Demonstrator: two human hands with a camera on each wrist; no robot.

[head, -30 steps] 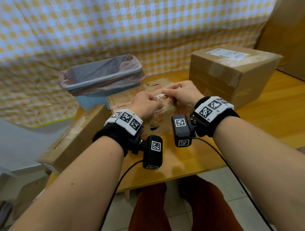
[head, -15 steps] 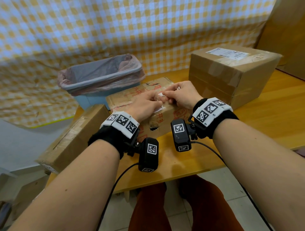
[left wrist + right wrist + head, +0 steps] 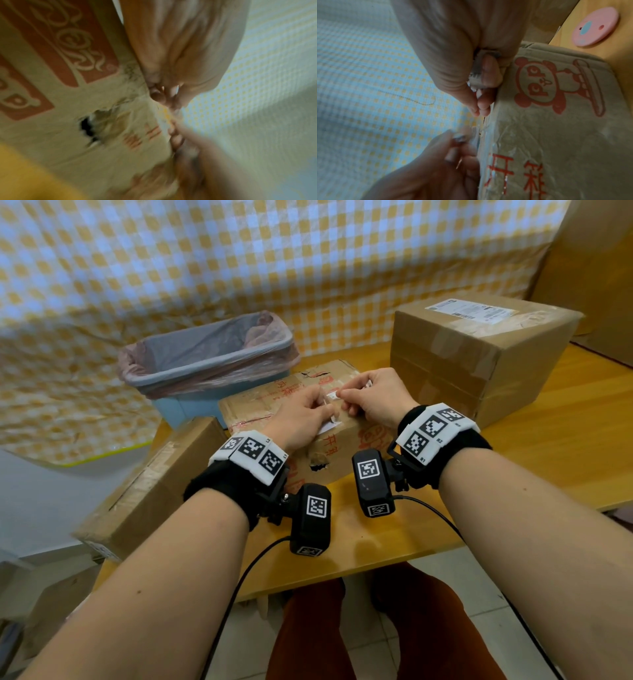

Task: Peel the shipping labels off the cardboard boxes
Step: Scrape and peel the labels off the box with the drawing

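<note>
Three cardboard boxes show in the head view on the wooden table [image 3: 513, 453]. The middle box [image 3: 267, 402], with red print, sits right in front of the person. Both hands are on top of it. The right hand [image 3: 376, 395] pinches a small white bit of label [image 3: 333, 396] between thumb and finger. The left hand [image 3: 301, 416] has its fingers curled at the same spot, and it looks to be pinching the label or clear tape there, though I cannot be sure which. More white paper [image 3: 329, 426] peeks out under the left hand, so this label is only partly off. The big box [image 3: 479, 361] on the right has a whole white label [image 3: 471, 310] on its top, not touched yet. The long box [image 3: 154, 484] on the left shows no label on top. A blue bin [image 3: 205, 371] with a bag stands behind, likely for the scraps.

The left wrist view is very blurry. It shows the red-print side of the middle box, with a torn hole [image 3: 87, 129] in it. The fingers of both hands meet at the top edge.

In the right wrist view, the right hand squeezes a crumpled scrap [image 3: 476, 70] in its curled fingers, and its thumb and fingertip pinch together at the box edge. The left hand, below, has its fingers bent at the shiny tape [image 3: 485, 146]. A pink round thing [image 3: 595, 25] lies on the table.

I think the job is just getting going: one label half peeled, one big label left.
</note>
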